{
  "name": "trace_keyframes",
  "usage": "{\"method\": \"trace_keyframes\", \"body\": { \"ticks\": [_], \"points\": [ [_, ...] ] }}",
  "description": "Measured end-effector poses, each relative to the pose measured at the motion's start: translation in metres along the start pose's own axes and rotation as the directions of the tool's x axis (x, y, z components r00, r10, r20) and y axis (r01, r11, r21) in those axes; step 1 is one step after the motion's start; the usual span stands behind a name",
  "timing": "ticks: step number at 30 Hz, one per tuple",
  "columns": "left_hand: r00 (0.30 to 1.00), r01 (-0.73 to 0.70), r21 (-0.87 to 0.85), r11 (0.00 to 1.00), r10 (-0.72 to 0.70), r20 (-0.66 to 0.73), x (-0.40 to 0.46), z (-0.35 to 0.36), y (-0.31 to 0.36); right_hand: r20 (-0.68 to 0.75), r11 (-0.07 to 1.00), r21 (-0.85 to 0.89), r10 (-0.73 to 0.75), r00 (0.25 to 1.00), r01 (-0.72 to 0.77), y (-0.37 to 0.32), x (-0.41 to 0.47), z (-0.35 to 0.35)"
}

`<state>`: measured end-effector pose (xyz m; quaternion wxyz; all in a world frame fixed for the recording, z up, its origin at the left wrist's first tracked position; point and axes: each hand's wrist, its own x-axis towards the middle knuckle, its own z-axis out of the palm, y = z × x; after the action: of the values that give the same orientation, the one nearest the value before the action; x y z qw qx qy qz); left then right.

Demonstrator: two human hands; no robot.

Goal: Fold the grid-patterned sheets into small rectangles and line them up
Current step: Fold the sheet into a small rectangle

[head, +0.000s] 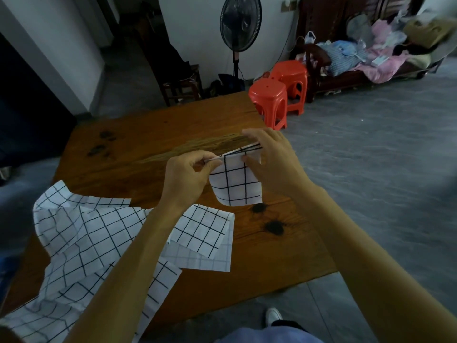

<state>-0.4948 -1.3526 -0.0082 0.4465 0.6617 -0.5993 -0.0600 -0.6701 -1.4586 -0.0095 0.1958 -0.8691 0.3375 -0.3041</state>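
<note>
A white sheet with a black grid (pixel 236 183), folded over on itself, hangs in the air above the wooden table (pixel 153 134). My left hand (pixel 189 175) pinches its upper left edge. My right hand (pixel 269 158) grips the upper right part of the fold, fingers curled over the top. A pile of several loose unfolded grid sheets (pixel 99 238) lies spread over the table's near left part, under my left forearm.
Dark knots (pixel 273 227) mark the wood near the right edge. Two orange plastic stools (pixel 269 100) stand past the table's far right corner. A standing fan (pixel 239 28), a wooden chair and a cluttered bench are farther back. Grey floor lies to the right.
</note>
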Motion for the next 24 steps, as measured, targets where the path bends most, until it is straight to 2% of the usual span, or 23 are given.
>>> {"method": "trace_keyframes", "body": {
  "ticks": [3,6,10,13,16,21,24],
  "points": [
    [0.998,-0.056,0.072,0.996,0.053,0.043,0.001,0.001,-0.001,0.064,0.994,-0.09,-0.06,0.996,0.066,0.0,0.001,0.001],
    [0.996,-0.074,0.06,0.995,0.071,0.063,0.001,0.003,0.0,0.062,0.996,-0.035,-0.074,0.995,0.076,-0.001,0.002,0.004],
    [0.991,0.086,-0.071,0.994,-0.078,0.105,-0.005,0.006,-0.002,0.074,0.995,0.094,0.024,0.997,-0.031,-0.005,0.001,-0.007],
    [0.99,0.126,-0.1,0.987,-0.118,0.082,-0.011,0.012,-0.005,0.109,0.992,0.115,0.046,0.993,-0.059,-0.002,0.0,-0.012],
    [0.994,0.105,-0.098,0.99,-0.101,0.048,-0.012,0.019,-0.001,0.044,0.999,0.051,-0.007,0.999,0.004,-0.001,-0.002,-0.008],
    [0.999,0.053,-0.071,0.996,-0.052,0.016,-0.008,0.023,0.006,0.028,0.988,0.073,-0.14,0.99,0.138,-0.019,0.005,0.001],
    [0.998,0.06,-0.1,0.993,-0.062,-0.009,-0.01,0.019,0.005,-0.041,0.975,0.214,-0.054,0.998,0.062,-0.026,0.006,-0.006]
  ]
}}
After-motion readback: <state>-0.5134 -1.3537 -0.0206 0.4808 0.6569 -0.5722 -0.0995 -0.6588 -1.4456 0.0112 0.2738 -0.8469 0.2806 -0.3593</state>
